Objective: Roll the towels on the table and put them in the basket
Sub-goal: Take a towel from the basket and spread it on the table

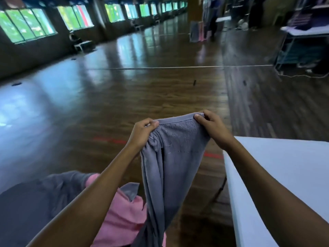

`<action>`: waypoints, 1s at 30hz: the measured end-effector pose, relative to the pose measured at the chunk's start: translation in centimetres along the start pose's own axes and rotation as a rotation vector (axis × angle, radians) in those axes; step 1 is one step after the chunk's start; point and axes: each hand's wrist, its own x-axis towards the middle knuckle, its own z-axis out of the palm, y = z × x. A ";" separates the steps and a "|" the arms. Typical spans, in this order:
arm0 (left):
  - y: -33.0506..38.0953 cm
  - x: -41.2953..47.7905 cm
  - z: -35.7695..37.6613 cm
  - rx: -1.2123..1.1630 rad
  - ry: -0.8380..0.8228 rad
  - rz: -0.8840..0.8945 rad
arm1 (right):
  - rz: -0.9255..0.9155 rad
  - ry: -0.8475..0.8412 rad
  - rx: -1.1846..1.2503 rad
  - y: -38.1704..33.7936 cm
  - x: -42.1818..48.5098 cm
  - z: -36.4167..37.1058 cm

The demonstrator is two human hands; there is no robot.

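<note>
A large hall with a dark, glossy wooden floor (142,97) stretches away. Daylight from a long row of windows (26,24) along the left wall reflects in pale patches on the boards. Green foliage shows through the glass. A thin white line (160,67) crosses the floor, and short red tape marks (108,139) lie nearer the camera. A low white bench (83,44) stands by the left wall, a brown pillar (194,8) rises at the far end, a blue-framed table (302,32) sits at right, and a white desk (284,175) fills the lower right corner.

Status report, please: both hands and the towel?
Left hand, right hand pinching grey towel top edge. Towel hanging, unrolled, off the table. Below it, pink towel.
</note>
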 end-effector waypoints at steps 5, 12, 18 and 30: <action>2.4 13.2 7.0 -0.008 -0.040 0.043 | 0.031 0.127 -0.086 1.8 10.7 -7.4; 5.8 28.9 15.6 0.106 -0.129 0.175 | 0.074 0.285 -0.233 2.5 23.4 -17.1; 10.8 38.1 23.3 0.253 -0.248 0.352 | 0.051 0.504 -0.308 2.8 30.1 -26.4; 9.0 51.9 30.0 0.137 -0.095 0.172 | 0.428 1.008 -0.344 9.0 27.7 -42.7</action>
